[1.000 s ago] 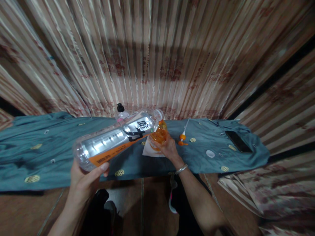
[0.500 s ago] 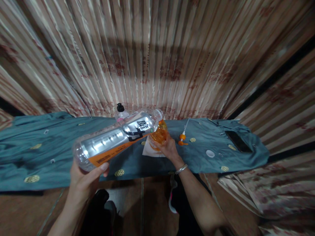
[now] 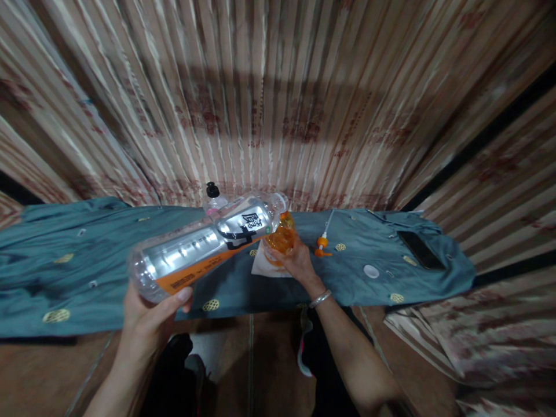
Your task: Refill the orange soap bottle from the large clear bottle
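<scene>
Some pouring seems unfinished: the left hand (image 3: 154, 317) is clasping its fingers around a tilted clear bottle (image 3: 195, 249), whose neck is overhanging the orange bottle (image 3: 278, 238) the right hand (image 3: 297, 259) is gripping; alongside, an orange pump (image 3: 322, 243) is already lying detached on teal cloth (image 3: 108, 260).

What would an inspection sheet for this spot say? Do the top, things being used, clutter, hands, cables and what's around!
Surface: teal cloth, wrinkled, with yellow patterns.
Job's things: big bottle, tilted, mouth near the top of the orange bottle; white sheet under that.
Clutter: pump, lying down; phone; white disc; black-topped bottle.
Hands: left hand holds the big bottle near its base; right hand grips the orange bottle.
Cables: nothing seen.
Surroundings: curtain behind, tiled floor below.
</scene>
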Demonstrator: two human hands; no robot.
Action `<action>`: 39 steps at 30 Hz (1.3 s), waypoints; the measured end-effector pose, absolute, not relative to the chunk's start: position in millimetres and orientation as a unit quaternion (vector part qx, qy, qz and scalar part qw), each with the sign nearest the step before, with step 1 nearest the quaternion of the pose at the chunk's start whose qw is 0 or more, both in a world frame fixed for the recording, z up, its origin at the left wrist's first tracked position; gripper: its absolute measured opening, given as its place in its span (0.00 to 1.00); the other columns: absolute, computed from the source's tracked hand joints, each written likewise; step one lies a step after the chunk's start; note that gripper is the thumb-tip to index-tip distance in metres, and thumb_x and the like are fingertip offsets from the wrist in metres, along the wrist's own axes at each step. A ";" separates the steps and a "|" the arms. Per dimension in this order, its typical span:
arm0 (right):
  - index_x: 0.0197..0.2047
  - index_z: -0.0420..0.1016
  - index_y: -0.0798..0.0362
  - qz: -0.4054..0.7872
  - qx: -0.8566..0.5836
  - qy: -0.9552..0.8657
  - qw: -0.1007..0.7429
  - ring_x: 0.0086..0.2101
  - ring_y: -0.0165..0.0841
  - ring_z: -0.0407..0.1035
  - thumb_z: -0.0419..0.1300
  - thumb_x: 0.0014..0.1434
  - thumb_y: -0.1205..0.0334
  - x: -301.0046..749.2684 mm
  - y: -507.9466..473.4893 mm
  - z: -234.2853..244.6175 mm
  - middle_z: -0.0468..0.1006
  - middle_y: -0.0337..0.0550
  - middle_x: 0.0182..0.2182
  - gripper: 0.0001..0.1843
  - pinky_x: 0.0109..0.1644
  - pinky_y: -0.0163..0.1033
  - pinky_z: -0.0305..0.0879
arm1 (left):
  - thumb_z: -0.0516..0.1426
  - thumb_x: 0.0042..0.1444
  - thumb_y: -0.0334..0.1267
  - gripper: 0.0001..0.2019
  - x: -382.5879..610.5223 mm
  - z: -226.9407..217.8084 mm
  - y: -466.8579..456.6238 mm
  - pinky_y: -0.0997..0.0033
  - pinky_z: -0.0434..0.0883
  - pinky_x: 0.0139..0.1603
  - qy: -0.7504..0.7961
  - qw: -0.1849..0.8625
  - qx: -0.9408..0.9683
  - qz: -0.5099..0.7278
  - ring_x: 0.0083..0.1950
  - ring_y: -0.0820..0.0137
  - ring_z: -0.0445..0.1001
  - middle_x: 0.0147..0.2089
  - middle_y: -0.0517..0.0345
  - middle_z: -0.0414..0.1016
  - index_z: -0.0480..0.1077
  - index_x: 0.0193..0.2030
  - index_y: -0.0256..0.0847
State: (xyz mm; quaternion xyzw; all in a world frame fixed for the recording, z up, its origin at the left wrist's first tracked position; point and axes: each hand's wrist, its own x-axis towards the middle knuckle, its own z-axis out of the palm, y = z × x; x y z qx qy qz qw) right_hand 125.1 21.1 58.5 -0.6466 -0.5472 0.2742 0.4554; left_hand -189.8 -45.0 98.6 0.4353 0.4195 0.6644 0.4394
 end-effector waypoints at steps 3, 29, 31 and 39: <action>0.68 0.86 0.50 0.274 -0.641 -0.551 0.459 0.60 0.56 0.94 0.87 0.59 0.61 126.2 21.6 57.5 0.98 0.50 0.56 0.36 0.70 0.57 0.89 | 0.87 0.39 0.45 0.41 -189.3 99.0 -46.9 0.71 0.68 0.19 0.418 0.438 0.436 0.666 0.25 0.66 0.76 0.37 0.50 0.89 0.86 0.62 0.40; 0.68 0.86 0.50 0.263 -0.647 -0.551 0.457 0.60 0.56 0.94 0.87 0.58 0.60 126.1 22.2 54.0 0.97 0.51 0.57 0.37 0.71 0.60 0.89 | 0.87 0.36 0.48 0.42 -186.6 99.6 -45.7 0.71 0.64 0.19 0.429 0.434 0.426 0.668 0.25 0.67 0.73 0.36 0.52 0.88 0.86 0.60 0.40; 0.69 0.85 0.50 0.262 -0.648 -0.549 0.458 0.60 0.58 0.94 0.87 0.57 0.59 125.9 22.5 54.3 0.98 0.50 0.56 0.38 0.71 0.62 0.89 | 0.87 0.35 0.48 0.44 -186.9 99.4 -45.3 0.71 0.64 0.19 0.432 0.436 0.422 0.667 0.25 0.68 0.72 0.37 0.52 0.88 0.85 0.61 0.41; 0.68 0.86 0.50 0.264 -0.643 -0.552 0.460 0.61 0.58 0.93 0.87 0.59 0.60 126.7 22.8 52.6 0.97 0.52 0.58 0.36 0.72 0.60 0.88 | 0.87 0.38 0.49 0.44 -184.1 102.9 -47.2 0.71 0.64 0.20 0.435 0.434 0.429 0.662 0.25 0.67 0.73 0.35 0.52 0.87 0.85 0.63 0.40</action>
